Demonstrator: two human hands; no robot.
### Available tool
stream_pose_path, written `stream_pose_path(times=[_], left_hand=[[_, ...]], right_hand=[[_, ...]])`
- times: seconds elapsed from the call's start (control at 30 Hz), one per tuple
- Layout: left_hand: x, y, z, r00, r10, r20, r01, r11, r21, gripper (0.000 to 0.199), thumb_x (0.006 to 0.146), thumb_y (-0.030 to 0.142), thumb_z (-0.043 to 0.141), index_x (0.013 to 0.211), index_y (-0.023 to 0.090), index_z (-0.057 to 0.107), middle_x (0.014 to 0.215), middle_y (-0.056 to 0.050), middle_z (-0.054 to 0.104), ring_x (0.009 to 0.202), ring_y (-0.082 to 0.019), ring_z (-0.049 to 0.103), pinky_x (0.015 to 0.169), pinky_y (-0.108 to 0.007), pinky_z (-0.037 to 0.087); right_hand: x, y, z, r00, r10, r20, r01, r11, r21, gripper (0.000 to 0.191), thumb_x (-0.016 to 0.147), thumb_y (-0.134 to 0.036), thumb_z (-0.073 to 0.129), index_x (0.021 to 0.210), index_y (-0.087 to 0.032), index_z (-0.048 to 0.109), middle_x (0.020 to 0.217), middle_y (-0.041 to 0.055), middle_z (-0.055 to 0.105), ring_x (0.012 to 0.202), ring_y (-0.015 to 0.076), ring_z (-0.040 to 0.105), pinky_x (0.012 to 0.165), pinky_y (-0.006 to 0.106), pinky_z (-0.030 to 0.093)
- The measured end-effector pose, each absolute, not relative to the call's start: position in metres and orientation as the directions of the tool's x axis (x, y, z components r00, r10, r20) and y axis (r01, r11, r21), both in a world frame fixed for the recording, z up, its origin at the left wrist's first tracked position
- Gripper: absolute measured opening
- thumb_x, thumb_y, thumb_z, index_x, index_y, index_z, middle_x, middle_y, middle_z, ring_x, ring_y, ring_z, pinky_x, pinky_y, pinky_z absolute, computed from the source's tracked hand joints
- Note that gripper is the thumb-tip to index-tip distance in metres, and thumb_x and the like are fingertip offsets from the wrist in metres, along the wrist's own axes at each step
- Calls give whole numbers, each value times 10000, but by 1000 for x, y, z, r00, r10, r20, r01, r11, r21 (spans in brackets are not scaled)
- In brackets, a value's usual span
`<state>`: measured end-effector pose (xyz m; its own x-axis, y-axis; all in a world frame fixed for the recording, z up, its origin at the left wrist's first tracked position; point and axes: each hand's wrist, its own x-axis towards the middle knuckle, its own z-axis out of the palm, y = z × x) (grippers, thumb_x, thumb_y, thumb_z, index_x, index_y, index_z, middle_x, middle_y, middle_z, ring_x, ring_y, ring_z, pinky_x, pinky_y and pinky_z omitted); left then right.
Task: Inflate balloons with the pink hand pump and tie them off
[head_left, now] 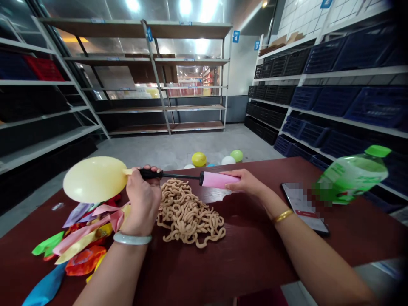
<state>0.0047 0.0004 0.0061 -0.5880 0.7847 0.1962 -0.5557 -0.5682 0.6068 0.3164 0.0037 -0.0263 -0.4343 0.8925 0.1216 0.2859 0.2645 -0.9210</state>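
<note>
Across the middle of the view lies a hand balloon pump point(219, 180), with a pink barrel, a thin rod and a black nozzle end. My right hand point(244, 180) is closed around the pink barrel. Wrapped about the black end, my left hand point(143, 193) also pinches the neck of a pale yellow balloon point(94, 179). That balloon is partly inflated and points left. The rod is drawn out between the two hands. Under the pump, a heap of tan cord-like curls point(191, 212) rests on the table. Limp balloons point(86, 259) in several colours lie beside my left forearm.
A green-capped bottle point(353, 176) and a phone point(306, 212) are on the right of the dark red table point(248, 255). Inflated balloons point(199, 159) sit on the floor beyond the far edge. Shelves point(191, 61) and dark crates point(331, 102) surround the room.
</note>
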Motion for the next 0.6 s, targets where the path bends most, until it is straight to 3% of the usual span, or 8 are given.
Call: stream_pose_path(times=[0.1,0.27,0.6], left_hand=[[39,-7,-6,-508,836,207,-613,-520,595,131,855,245,608,846,195,487,754,4,562,682,-131,591,716,-299,515],[72,-23,-11,-421,883,207,-642,-452,619,167,867,264,637,847,198,486,774,3,575,699,-128,598,749,-298,520],[17,-1,22,-509,841,184,-609,-502,614,104,885,131,485,809,201,480,702,3,548,618,-134,568,623,-283,507]], right_hand=[[306,-2,-26,-420,869,259,303,404,-863,596,700,-413,811,1239,-186,694,1196,84,717,1103,280,644,1016,446,458],[280,-16,-29,-419,831,366,371,525,-766,589,751,-448,773,1295,-253,660,1233,53,703,1107,272,655,1000,412,480],[316,-2,-14,-452,842,295,409,490,-770,598,749,-432,773,1298,-225,660,1293,57,674,1186,283,617,1060,404,432]])
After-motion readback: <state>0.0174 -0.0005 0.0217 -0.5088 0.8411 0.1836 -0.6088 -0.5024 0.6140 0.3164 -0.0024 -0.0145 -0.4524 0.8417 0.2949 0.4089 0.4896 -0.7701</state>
